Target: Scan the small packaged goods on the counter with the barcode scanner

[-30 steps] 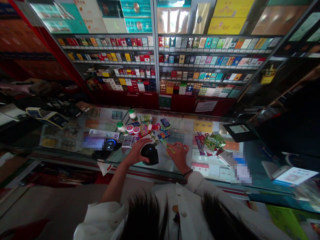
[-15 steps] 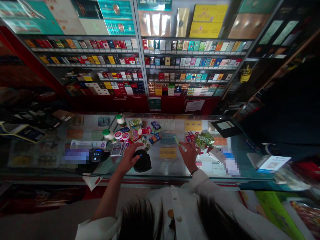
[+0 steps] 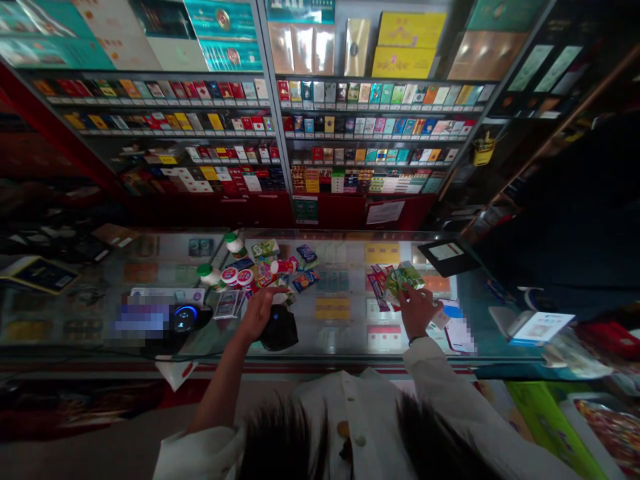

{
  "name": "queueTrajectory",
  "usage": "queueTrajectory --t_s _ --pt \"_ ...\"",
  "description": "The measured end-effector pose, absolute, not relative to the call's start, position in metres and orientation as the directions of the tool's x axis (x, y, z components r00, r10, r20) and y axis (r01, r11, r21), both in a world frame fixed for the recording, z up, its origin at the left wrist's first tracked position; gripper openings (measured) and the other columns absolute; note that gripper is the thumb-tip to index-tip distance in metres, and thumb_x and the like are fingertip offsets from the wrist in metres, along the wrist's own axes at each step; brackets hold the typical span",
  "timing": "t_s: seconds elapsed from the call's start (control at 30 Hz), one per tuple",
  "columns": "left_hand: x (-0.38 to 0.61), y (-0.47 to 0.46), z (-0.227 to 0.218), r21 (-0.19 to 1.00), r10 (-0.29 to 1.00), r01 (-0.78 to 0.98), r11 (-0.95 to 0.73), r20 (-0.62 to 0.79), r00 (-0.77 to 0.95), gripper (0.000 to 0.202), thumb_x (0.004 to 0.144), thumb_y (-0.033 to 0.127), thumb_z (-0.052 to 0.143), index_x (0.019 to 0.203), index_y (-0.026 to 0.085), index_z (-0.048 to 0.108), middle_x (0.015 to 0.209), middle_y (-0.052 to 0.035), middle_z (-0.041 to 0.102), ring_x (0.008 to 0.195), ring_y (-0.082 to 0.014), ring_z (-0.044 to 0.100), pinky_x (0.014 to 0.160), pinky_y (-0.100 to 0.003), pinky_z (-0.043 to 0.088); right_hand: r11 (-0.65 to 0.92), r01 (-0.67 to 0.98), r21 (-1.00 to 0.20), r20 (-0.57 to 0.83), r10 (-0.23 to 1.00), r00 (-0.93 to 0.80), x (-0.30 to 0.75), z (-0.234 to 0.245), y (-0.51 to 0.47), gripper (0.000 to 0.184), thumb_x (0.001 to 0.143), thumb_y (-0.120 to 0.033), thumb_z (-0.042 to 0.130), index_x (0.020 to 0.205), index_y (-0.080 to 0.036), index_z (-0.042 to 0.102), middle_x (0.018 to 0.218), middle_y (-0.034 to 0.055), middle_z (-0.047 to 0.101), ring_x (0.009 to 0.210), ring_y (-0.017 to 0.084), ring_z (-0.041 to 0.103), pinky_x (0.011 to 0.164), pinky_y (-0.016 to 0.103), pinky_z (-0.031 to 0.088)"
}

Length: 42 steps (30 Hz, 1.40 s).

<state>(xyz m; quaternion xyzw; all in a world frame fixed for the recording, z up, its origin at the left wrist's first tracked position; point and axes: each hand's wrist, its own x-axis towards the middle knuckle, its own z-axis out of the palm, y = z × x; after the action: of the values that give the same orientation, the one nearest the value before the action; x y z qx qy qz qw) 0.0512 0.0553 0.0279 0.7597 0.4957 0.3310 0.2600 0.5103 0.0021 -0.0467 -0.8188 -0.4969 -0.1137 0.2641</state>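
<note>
My left hand (image 3: pixel 260 310) is wrapped over the top of a black handheld scanner (image 3: pixel 280 328) that rests on the glass counter (image 3: pixel 345 313). My right hand (image 3: pixel 417 310) is at the right pile of snack packets (image 3: pixel 403 280), fingers curled on a green packet there. A cluster of small items (image 3: pixel 265 267) lies beyond the scanner: white bottles with green caps, red-lidded tubs and coloured packets. My white sleeves and dark hair fill the bottom of the view.
A black device with a blue ring light (image 3: pixel 186 319) sits left of the scanner. A dark tablet stand (image 3: pixel 447 257) is at the counter's far right. Shelves of cigarette packs (image 3: pixel 320 133) line the back wall. A phone-like screen (image 3: pixel 543 327) lies at right.
My right hand moved right from the counter's middle to the green snack packets. My left hand stayed on the scanner. The view shifted slightly.
</note>
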Motion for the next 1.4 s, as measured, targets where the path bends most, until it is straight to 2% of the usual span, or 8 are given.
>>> queueTrajectory --t_s 0.17,0.33,0.5,0.57,0.77,1.1,1.27,1.4 --pt "0.047 0.061 0.028 0.786 0.944 0.532 -0.315 0.202 0.261 0.067 0.105 0.060 0.021 0.117 0.022 0.075 0.125 -0.0085 0.074 0.124 -0.0262 0.065 0.115 -0.046 0.045 -0.372 0.863 -0.342 0.449 0.742 0.498 0.510 -0.052 0.003 0.033 0.099 -0.039 0.049 0.108 -0.022 0.076 0.100 0.0120 0.077 0.118 0.033 0.051 0.099 0.054 0.022" --pt "0.042 0.085 0.025 0.770 0.931 0.530 -0.353 0.232 0.283 0.056 0.100 0.064 0.041 0.113 0.021 0.075 0.118 -0.0097 0.076 0.115 -0.0266 0.069 0.106 -0.044 0.052 -0.301 0.902 -0.310 0.538 0.726 0.428 0.489 -0.050 0.006 0.036 0.101 -0.042 0.049 0.123 -0.023 0.071 0.127 0.0142 0.071 0.124 0.035 0.049 0.103 0.057 0.023" --pt "0.034 0.124 0.022 0.641 0.902 0.637 -0.427 0.248 0.355 0.046 0.094 0.061 0.055 0.109 0.023 0.076 0.111 -0.0093 0.078 0.107 -0.0273 0.070 0.098 -0.044 0.054 0.002 0.969 -0.248 0.461 0.879 0.117 0.428 -0.042 0.029 0.039 0.098 -0.036 0.055 0.135 -0.028 0.065 0.140 0.0085 0.066 0.132 0.031 0.049 0.110 0.051 0.026" --pt "0.031 0.137 0.020 0.567 0.888 0.686 -0.455 0.230 0.398 0.039 0.093 0.054 0.059 0.110 0.024 0.077 0.112 -0.0092 0.077 0.108 -0.0283 0.070 0.099 -0.044 0.053 0.136 0.962 -0.237 0.360 0.932 -0.043 0.398 -0.037 0.043 0.044 0.095 -0.029 0.057 0.139 -0.027 0.062 0.148 0.0090 0.060 0.137 0.032 0.045 0.112 0.053 0.025" --pt "0.029 0.149 0.009 0.411 0.865 0.768 -0.491 0.130 0.484 0.034 0.090 0.039 0.067 0.120 0.025 0.075 0.113 -0.0101 0.077 0.111 -0.0303 0.069 0.100 -0.046 0.051 0.422 0.855 -0.303 0.176 0.906 -0.385 0.315 -0.025 0.084 0.054 0.092 -0.023 0.063 0.145 -0.031 0.056 0.160 0.0079 0.048 0.145 0.033 0.038 0.112 0.059 0.027" --pt "0.021 0.142 -0.015 0.442 0.866 0.753 -0.487 0.136 0.481 0.036 0.092 0.034 0.068 0.126 0.024 0.071 0.124 -0.0101 0.074 0.118 -0.0280 0.066 0.106 -0.045 0.048 0.524 0.792 -0.314 0.139 0.850 -0.508 0.247 -0.014 0.103 0.039 0.094 -0.030 0.067 0.133 -0.027 0.061 0.141 0.0101 0.063 0.134 0.030 0.046 0.110 0.051 0.028" --pt "0.018 0.139 -0.013 0.472 0.861 0.728 -0.498 0.170 0.479 0.032 0.095 0.040 0.065 0.121 0.024 0.072 0.122 -0.0102 0.075 0.118 -0.0275 0.067 0.106 -0.045 0.048 0.526 0.802 -0.283 0.059 0.844 -0.533 0.242 -0.001 0.113 0.038 0.087 -0.029 0.072 0.123 -0.022 0.063 0.134 0.0122 0.064 0.130 0.031 0.047 0.105 0.046 0.029" --pt "0.016 0.137 -0.007 0.473 0.850 0.713 -0.517 0.188 0.492 0.031 0.098 0.041 0.060 0.120 0.024 0.073 0.120 -0.0092 0.076 0.117 -0.0269 0.067 0.105 -0.045 0.048 0.490 0.815 -0.308 0.010 0.858 -0.513 0.260 0.000 0.122 0.030 0.077 -0.030 0.077 0.105 -0.021 0.068 0.110 0.0087 0.072 0.115 0.028 0.057 0.099 0.041 0.032"
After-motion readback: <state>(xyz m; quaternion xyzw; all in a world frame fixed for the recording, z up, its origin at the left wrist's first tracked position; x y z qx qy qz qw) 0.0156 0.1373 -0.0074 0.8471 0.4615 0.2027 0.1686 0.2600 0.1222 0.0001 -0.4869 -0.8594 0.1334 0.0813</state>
